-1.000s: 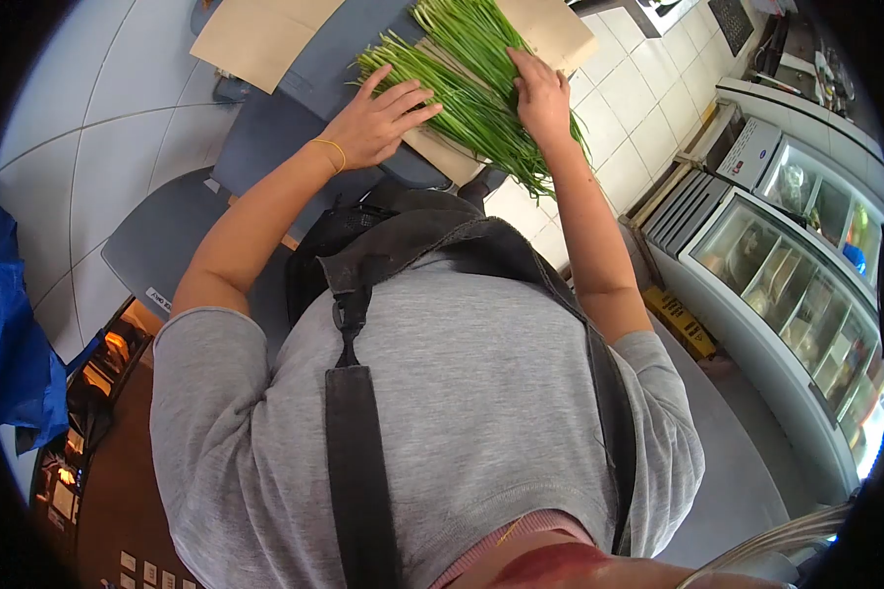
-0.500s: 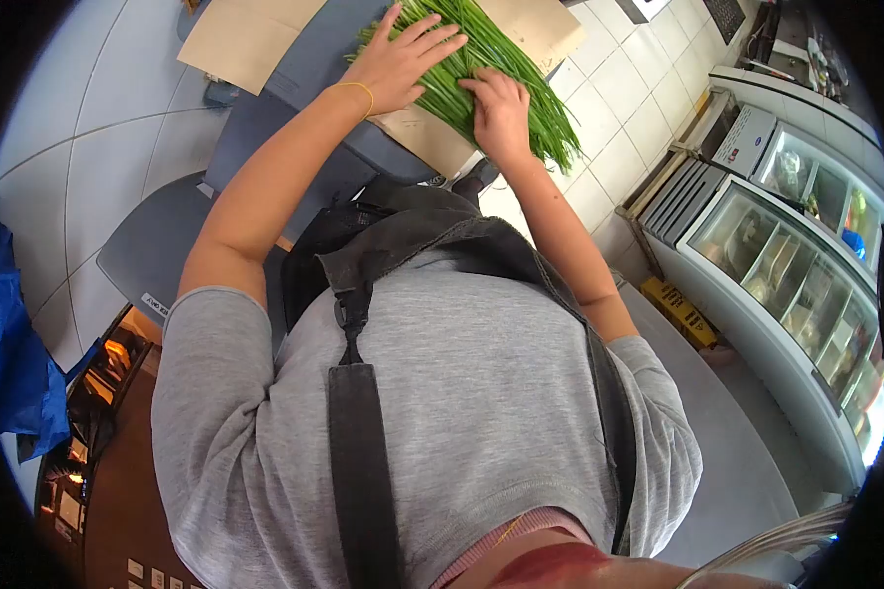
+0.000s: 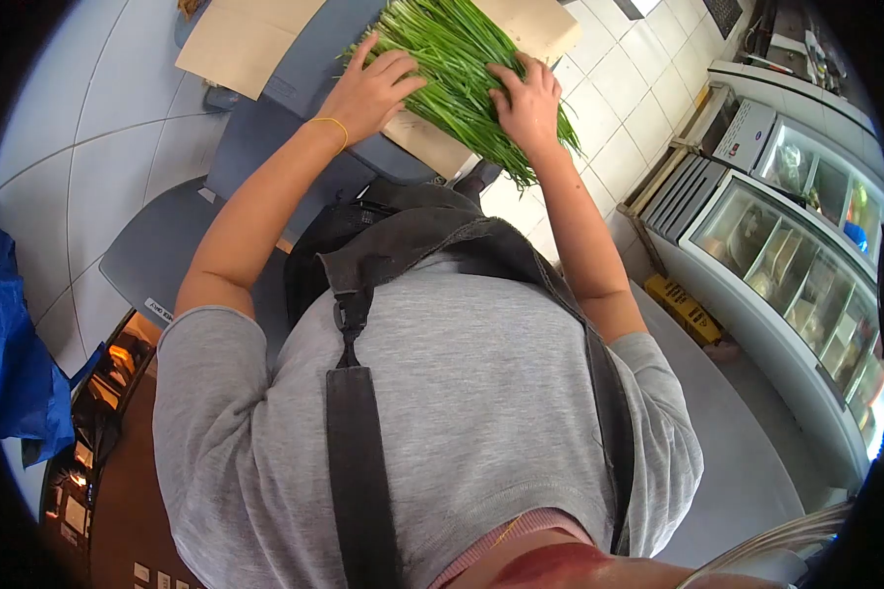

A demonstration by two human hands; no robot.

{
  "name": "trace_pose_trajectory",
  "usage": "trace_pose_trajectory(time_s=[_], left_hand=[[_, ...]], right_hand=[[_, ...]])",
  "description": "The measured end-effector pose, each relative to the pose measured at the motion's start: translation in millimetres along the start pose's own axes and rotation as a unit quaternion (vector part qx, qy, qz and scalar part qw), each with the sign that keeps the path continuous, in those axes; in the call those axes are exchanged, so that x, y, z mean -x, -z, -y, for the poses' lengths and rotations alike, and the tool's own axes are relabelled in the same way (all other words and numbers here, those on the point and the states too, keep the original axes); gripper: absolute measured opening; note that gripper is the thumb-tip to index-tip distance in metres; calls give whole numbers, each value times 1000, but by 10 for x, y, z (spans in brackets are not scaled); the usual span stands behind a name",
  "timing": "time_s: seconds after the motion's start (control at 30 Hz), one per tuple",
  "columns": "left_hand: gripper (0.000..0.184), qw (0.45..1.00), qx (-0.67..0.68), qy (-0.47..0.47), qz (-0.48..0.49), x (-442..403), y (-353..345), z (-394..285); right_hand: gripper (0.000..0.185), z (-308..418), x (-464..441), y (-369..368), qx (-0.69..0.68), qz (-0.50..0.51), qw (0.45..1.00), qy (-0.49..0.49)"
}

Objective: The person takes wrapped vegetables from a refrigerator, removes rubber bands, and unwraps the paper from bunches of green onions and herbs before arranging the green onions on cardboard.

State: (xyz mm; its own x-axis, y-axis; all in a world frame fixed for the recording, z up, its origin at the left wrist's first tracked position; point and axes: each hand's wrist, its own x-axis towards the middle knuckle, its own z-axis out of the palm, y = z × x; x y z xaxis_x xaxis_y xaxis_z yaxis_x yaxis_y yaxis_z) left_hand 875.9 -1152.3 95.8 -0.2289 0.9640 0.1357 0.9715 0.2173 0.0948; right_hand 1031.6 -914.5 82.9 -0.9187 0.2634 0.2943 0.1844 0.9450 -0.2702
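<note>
A loose bundle of green stalks [image 3: 452,74] was spread over a brown sheet [image 3: 430,139], by which, it seemed, the stalks were kept off the smooth grey surface [image 3: 304,74] beneath. Toward the sheet's left, the left hand [image 3: 368,96] was laid at the bundle's edge, its fingers fanned and nothing visibly clasped. Toward the sheet's right, the right hand [image 3: 527,103] was bent over the stalks; whether any were pinched could not be told. The bundle was apparently flanked this way so that such thin, flexible strands could be kept roughly parallel. Past the sheet's near right end, ragged, narrow tips were left overhanging. Left of the sheet, a flat, stiff-looking tan board [image 3: 250,39] was set.
</note>
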Motion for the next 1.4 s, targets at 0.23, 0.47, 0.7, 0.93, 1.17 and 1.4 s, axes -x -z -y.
trace_pose_trajectory(time_s=[0.23, 0.47, 0.7, 0.93, 1.17, 1.4], left_hand=[[62, 998, -36, 1, -58, -462, 206, 76], [68, 977, 9, 63, 205, -626, 436, 29], [62, 998, 18, -11, 54, -116, 206, 120], [47, 996, -18, -12, 90, -437, 205, 224], [33, 999, -12, -11, -31, -932, 125, 350], [18, 998, 17, -13, -52, -521, -10, 256]], right_hand=[[43, -50, -53, -6, -49, -6, 998, -39], [51, 353, 231, -33, -74, 51, 994, -60], [52, 735, 467, 86, -101, 37, 994, -37], [45, 459, 354, 4, -25, 41, 998, -28], [41, 65, -8, -5, 20, 34, 997, -59], [36, 325, 133, 145, -54, 19, 998, -12]])
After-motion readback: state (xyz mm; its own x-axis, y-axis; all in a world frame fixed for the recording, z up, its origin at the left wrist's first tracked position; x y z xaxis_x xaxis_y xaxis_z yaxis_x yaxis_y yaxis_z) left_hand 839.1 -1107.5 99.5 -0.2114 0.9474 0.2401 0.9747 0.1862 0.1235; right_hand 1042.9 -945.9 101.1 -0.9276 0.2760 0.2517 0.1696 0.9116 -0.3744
